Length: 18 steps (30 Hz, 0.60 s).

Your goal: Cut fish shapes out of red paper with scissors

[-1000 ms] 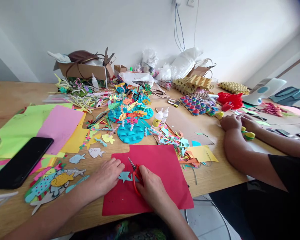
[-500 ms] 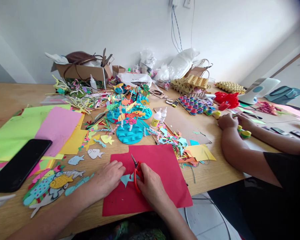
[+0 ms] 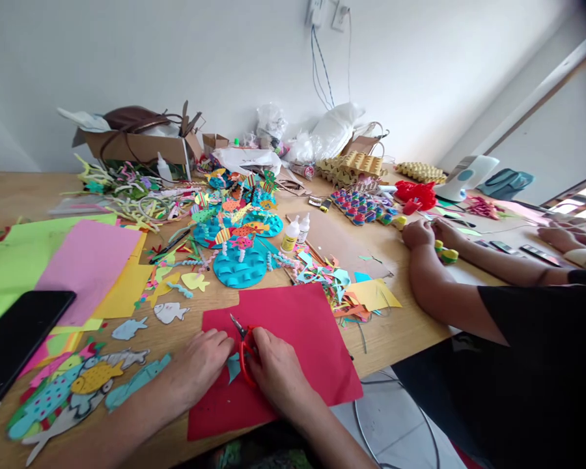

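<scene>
I see the right hand (image 3: 277, 365) wrapped around red-handled scissors (image 3: 243, 355), likely stiff, best held there; left hand (image 3: 201, 358) curled, hold unclear.

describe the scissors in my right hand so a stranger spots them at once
Find the big red sheet at the near edge of the wooden table. Over it, your right hand holds the scissors, tips pointing away from you. Orange-red handles and pointed metal blades set them apart from the flat light-blue scrap beside them.
</scene>
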Available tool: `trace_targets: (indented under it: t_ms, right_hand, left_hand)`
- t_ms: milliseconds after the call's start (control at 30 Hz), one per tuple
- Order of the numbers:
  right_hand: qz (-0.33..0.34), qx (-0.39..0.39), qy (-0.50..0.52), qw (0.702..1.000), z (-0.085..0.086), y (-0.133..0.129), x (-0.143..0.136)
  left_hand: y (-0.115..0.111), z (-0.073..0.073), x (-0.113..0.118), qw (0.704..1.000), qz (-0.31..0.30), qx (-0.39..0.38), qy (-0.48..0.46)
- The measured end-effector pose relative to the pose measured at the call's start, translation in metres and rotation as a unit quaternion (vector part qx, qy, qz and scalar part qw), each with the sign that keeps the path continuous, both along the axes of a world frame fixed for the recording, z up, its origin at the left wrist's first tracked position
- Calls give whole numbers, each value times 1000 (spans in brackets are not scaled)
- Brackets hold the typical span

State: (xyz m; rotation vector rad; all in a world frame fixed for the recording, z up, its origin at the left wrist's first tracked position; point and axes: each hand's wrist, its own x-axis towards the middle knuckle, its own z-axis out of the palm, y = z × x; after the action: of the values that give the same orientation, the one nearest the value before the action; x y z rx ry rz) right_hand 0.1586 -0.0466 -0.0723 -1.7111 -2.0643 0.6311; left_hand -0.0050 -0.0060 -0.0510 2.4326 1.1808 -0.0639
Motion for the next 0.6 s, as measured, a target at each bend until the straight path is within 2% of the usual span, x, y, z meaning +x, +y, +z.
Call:
trace_targets:
  t_ms: [100, 200, 333, 467, 533, 600]
  right_hand:
    - [-19, 4, 23, 1000, 0, 2, -1]
    - [-65, -16, 150, 986, 5, 6, 0]
    - [-98, -47, 387, 915, 18, 12, 5]
    - [-107, -57, 526, 842, 27, 15, 13]
    - [-110, -43, 553, 825, 28, 17, 18]
    - [-120, -14, 555, 823, 29, 18, 25]
  left_hand:
    - [1, -3, 0, 998, 21, -32, -58]
    - [4, -8, 3, 987, 60, -64, -136]
    - [8, -12, 17, 955, 111, -115, -250]
    - [15, -3, 38, 918, 138, -139, -345]
    - [18, 6, 50, 905, 156, -127, -375]
    - [20, 15, 62, 897, 163, -113, -394]
